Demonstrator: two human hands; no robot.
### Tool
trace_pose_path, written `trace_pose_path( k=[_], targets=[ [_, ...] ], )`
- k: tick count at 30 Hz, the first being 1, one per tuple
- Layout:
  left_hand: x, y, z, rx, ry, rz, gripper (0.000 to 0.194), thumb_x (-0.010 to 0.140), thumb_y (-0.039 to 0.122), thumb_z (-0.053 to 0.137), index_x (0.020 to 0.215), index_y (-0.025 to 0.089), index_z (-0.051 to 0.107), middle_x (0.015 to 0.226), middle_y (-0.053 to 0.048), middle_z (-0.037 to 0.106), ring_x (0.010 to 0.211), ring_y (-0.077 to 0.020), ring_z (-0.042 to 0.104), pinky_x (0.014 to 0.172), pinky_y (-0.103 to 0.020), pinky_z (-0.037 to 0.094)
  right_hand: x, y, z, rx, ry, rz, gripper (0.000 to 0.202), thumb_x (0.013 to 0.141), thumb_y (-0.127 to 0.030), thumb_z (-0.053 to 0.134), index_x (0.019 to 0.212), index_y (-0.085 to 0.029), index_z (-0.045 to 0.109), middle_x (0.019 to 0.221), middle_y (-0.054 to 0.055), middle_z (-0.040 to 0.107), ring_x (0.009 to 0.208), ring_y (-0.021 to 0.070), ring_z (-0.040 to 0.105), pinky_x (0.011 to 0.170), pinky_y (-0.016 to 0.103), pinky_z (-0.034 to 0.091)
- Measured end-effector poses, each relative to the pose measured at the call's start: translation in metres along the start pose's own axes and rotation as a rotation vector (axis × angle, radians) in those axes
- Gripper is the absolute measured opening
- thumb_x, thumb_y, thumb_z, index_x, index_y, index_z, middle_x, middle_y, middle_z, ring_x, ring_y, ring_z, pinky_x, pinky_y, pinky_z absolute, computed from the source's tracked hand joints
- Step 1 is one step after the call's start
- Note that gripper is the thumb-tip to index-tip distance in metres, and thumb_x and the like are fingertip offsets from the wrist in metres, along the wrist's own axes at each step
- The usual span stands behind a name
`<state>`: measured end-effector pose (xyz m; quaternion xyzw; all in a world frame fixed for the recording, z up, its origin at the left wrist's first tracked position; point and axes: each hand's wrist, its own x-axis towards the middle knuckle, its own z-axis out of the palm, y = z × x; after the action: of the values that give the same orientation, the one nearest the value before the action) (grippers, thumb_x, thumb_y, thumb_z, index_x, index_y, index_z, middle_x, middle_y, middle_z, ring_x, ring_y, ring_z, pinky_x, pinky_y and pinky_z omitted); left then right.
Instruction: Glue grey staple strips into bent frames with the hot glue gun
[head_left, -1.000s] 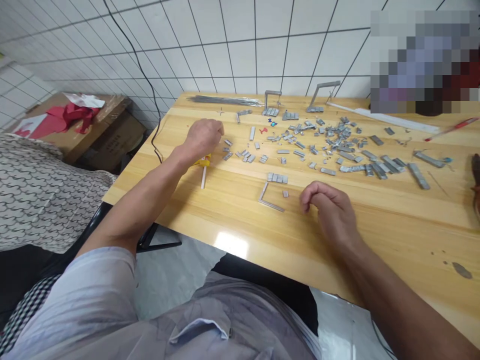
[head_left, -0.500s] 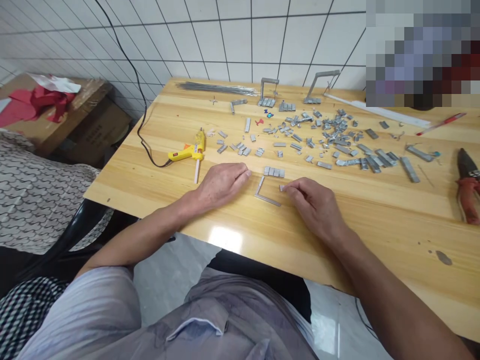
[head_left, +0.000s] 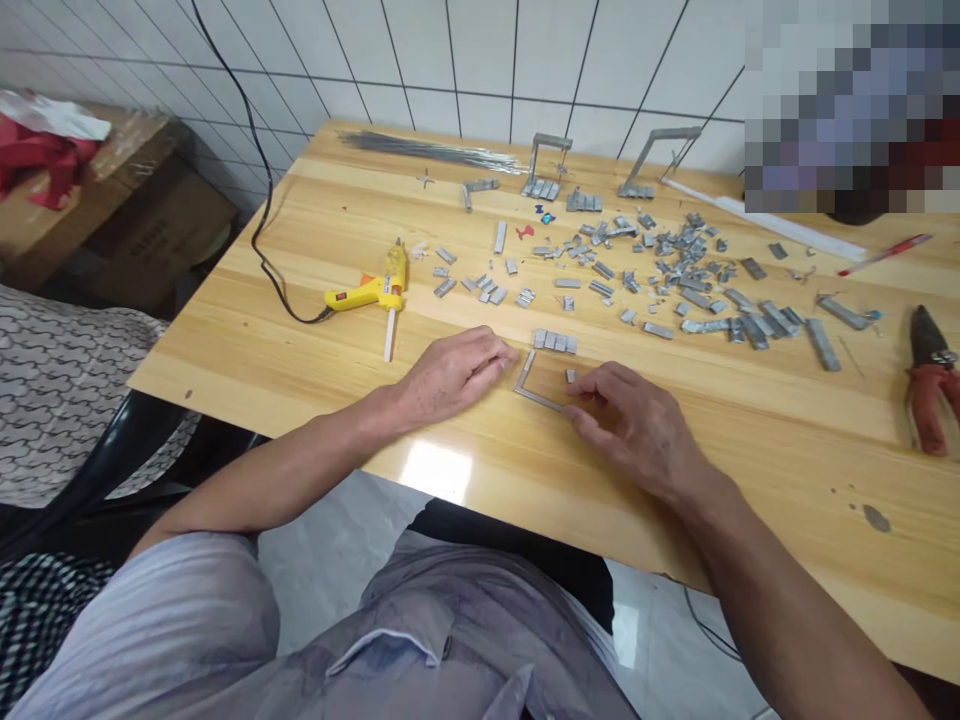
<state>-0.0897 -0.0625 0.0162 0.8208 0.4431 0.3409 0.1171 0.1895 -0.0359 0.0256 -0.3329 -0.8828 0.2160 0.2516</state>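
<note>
In front of me an angled grey strip frame [head_left: 521, 388] lies flat on the table. Just beyond it is a grey block of joined short pieces [head_left: 556, 342]. My right hand [head_left: 637, 420] has thumb and fingers apart, the thumb by the frame's near end. Close to its index finger lies a small grey piece [head_left: 571, 376], apart from the hand. My left hand [head_left: 457, 375] rests on the table, its loosely bent fingers reaching to the frame's far-left end. Nothing shows in its grasp.
A yellow glue gun [head_left: 390, 285] lies to the left, its cord [head_left: 271, 190] running up. Scattered grey pieces [head_left: 686, 250] cover the table's middle. Behind stand two small bent stands [head_left: 534, 160]. Wires [head_left: 427, 150], a red pen [head_left: 885, 255] and red-handled pliers [head_left: 932, 390] lie farther out.
My right fingers have let go of the small grey piece and spread, the thumb moving toward the frame. My left fingertips have moved right, closer to the frame. The view has shifted slightly.
</note>
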Motion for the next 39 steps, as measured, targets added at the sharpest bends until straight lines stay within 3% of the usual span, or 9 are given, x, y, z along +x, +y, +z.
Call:
trace_pose_path(
  k=[9, 16, 26, 33, 36, 39],
  targets=[
    [0.0, 0.003, 0.0, -0.012, 0.024, 0.014, 0.021, 0.106, 0.02, 0.049, 0.098, 0.017, 0.069, 0.088, -0.005, 0.073, 0.082, -0.0155, 0.068, 0.077, -0.028, 0.054, -0.002, -0.008, 0.016, -0.302, -0.058, -0.049, 0.014, 0.098, -0.029, 0.062, 0.095, -0.019, 0.072, 0.087, 0.007, 0.071, 0.077, 0.0212, 0.065, 0.067, 0.032, 0.043],
    [0.003, 0.008, -0.008, 0.011, -0.067, -0.153, 0.03, 0.107, 0.028, 0.047, 0.084, 0.018, 0.063, 0.08, -0.003, 0.067, 0.075, -0.0154, 0.062, 0.073, -0.029, 0.05, -0.001, -0.008, 0.019, -0.296, -0.07, -0.042, 0.018, 0.1, -0.023, 0.056, 0.092, -0.02, 0.072, 0.086, 0.007, 0.07, 0.077, 0.0204, 0.063, 0.067, 0.032, 0.042],
    [0.003, 0.005, -0.007, 0.013, -0.075, -0.184, 0.03, 0.106, 0.03, 0.047, 0.085, 0.017, 0.065, 0.08, -0.003, 0.068, 0.075, -0.0153, 0.061, 0.072, -0.029, 0.047, -0.001, -0.009, 0.016, -0.2, -0.057, -0.043, 0.016, 0.099, -0.022, 0.058, 0.092, -0.019, 0.072, 0.085, 0.006, 0.069, 0.075, 0.0192, 0.064, 0.066, 0.03, 0.045],
    [0.002, 0.002, -0.006, -0.027, -0.077, -0.191, 0.022, 0.102, 0.021, 0.049, 0.088, 0.018, 0.064, 0.085, -0.003, 0.071, 0.076, -0.0146, 0.063, 0.074, -0.028, 0.049, -0.001, -0.013, 0.011, -0.163, -0.111, -0.038, 0.017, 0.099, -0.027, 0.059, 0.094, -0.019, 0.072, 0.085, 0.007, 0.071, 0.071, 0.019, 0.063, 0.064, 0.032, 0.045],
    [0.001, 0.002, -0.005, -0.034, -0.079, -0.179, 0.018, 0.101, 0.019, 0.05, 0.092, 0.018, 0.065, 0.086, -0.004, 0.071, 0.078, -0.0152, 0.064, 0.076, -0.029, 0.049, 0.0, -0.01, 0.004, -0.073, -0.042, 0.015, 0.015, 0.098, -0.023, 0.057, 0.1, -0.021, 0.072, 0.092, 0.007, 0.074, 0.079, 0.0208, 0.068, 0.07, 0.033, 0.05],
    [0.001, 0.003, -0.004, -0.046, -0.079, -0.161, 0.016, 0.1, 0.018, 0.051, 0.093, 0.017, 0.066, 0.088, -0.004, 0.071, 0.08, -0.0152, 0.064, 0.076, -0.029, 0.049, 0.003, -0.004, -0.006, -0.022, 0.079, 0.158, 0.023, 0.095, -0.015, 0.051, 0.095, -0.024, 0.072, 0.088, 0.005, 0.075, 0.077, 0.0203, 0.069, 0.071, 0.034, 0.051]
  ],
)
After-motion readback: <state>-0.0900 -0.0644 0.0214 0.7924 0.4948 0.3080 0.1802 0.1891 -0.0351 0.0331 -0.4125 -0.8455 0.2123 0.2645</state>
